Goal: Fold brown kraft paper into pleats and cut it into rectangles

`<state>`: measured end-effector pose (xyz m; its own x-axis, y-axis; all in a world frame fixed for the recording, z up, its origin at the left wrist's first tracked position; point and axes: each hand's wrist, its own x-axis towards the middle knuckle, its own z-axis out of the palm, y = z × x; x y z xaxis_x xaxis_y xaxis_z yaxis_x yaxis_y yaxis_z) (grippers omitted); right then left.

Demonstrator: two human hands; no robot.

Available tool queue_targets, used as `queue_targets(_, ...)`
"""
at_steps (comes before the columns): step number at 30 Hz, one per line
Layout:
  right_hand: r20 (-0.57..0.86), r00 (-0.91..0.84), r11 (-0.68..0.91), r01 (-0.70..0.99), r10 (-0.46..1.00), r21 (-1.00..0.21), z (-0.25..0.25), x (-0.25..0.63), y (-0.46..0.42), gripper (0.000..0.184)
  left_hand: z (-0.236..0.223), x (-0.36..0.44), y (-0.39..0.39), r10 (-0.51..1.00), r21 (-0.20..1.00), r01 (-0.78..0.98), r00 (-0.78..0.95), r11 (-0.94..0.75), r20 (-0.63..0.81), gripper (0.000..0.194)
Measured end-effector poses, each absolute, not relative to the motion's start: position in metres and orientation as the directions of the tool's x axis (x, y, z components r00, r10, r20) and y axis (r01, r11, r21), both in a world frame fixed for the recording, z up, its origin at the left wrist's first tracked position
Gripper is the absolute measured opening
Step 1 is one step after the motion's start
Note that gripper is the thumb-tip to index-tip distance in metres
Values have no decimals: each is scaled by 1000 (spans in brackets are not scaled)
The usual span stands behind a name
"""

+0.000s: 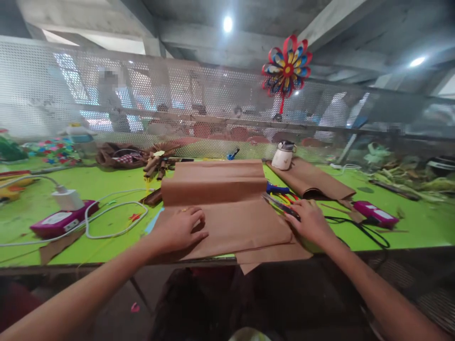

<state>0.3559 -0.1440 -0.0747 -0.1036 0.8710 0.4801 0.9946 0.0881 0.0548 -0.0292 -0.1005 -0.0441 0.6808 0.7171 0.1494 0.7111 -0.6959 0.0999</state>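
Brown kraft paper [227, 227] lies on the green table in front of me, its far part creased and raised in a fold. My left hand [183, 227] rests on the left side of the paper, fingers loosely bent and thumb apart, holding nothing. At the paper's right edge, my right hand [309, 218] is closed around scissors [279, 204] with a dark and red handle. Their pointed metal end lies over the paper, aimed to the far left. Just beyond them is a blue-handled tool [277, 188], partly hidden by the paper.
Magenta power boxes [377, 214] sit left and right, with a white cable [113, 236] looped at left. Rolled brown paper [313, 177] and a white jug [283, 155] stand at back right. Brown paper rolls [156, 166] lie behind left. A perforated screen [213, 104] borders the table.
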Motion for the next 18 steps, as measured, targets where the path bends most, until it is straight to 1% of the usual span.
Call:
queue_targets(2,510,-145,131,989,848,63,-67,337,-143,29,-44,-31,-98,719,97,713,681,-695,141,29)
queue_targets(4,502,-188,186,981,844,55,-58,317,-140,26,-44,-33,-93,723,106,716,679,-690,126,31)
queue_targets(7,436,-310,368,928,845,-52,-48,289,-128,24,-45,-35,-86,723,126,712,682,-690,109,39)
queue_targets(9,371,-445,523,841,815,-139,-45,272,-115,28,-45,-35,-85,717,142,704,689,-696,100,46)
queue_targets(11,281,-559,614,769,780,-177,-43,256,-100,34,-45,-35,-86,719,154,704,688,-693,93,49)
queue_targets(13,168,-622,643,750,765,-152,-41,245,-84,39,-45,-35,-89,730,157,714,677,-683,98,50)
queue_targets(15,53,-640,641,758,767,-123,-38,239,-70,43,-47,-36,-93,743,163,725,661,-669,109,48)
queue_targets(16,1,-640,635,762,769,-130,-36,239,-64,44,-48,-36,-94,749,169,730,652,-662,119,47)
queue_targets(18,-81,-635,615,768,768,-179,-34,241,-54,40,-53,-38,-95,760,186,737,631,-649,151,45)
